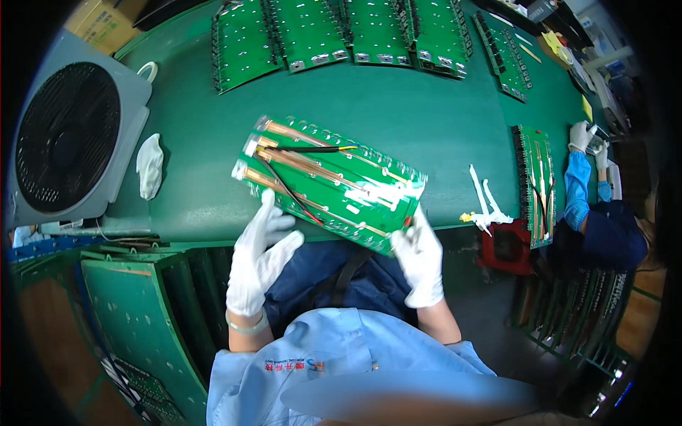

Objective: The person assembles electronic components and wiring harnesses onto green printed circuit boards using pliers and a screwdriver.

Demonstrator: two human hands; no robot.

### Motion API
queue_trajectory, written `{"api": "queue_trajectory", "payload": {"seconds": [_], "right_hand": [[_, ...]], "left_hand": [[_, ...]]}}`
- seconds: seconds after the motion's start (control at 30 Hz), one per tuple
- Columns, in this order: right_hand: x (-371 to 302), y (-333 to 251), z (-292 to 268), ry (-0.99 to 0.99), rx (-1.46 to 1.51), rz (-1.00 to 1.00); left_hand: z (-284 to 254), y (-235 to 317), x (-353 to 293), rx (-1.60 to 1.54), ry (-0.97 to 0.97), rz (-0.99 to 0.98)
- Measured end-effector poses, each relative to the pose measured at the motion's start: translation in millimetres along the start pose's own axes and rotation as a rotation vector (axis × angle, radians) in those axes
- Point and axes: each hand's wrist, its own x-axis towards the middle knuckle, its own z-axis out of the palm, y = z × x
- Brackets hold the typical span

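A green circuit board (341, 190) with copper bars and black, red and yellow wires is tilted above the table's front edge, slightly blurred. My right hand (420, 259), in a white glove, grips its lower right end. My left hand (261, 252), gloved too, has its fingers apart beside the board's lower left edge. One fingertip reaches that edge; whether it presses on it I cannot tell.
Several boards (245, 46) stand in a row at the back of the green table (185, 106). A fan (71, 135) and a white glove (150, 167) are at left. At right are white strips (484, 202), another board (538, 184) and a co-worker's gloved hand (581, 136).
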Motion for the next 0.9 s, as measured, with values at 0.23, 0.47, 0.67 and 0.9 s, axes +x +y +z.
{"api": "queue_trajectory", "payload": {"seconds": [0.23, 0.47, 0.67, 0.9], "right_hand": [[-52, -9, 2, -0.581, -0.343, -0.150], [-6, -19, 0, -0.104, -0.069, -0.075], [-3, -13, 18, -0.178, -0.108, -0.082], [-4, -20, 20, -0.136, -0.021, -0.013]], "left_hand": [[6, 22, 54, 0.532, 0.175, 0.323], [30, 30, 42, 0.961, 0.030, 0.324], [19, 30, 43, 0.926, -0.029, 0.377], [-4, 26, 44, 0.887, -0.099, 0.379]]}}
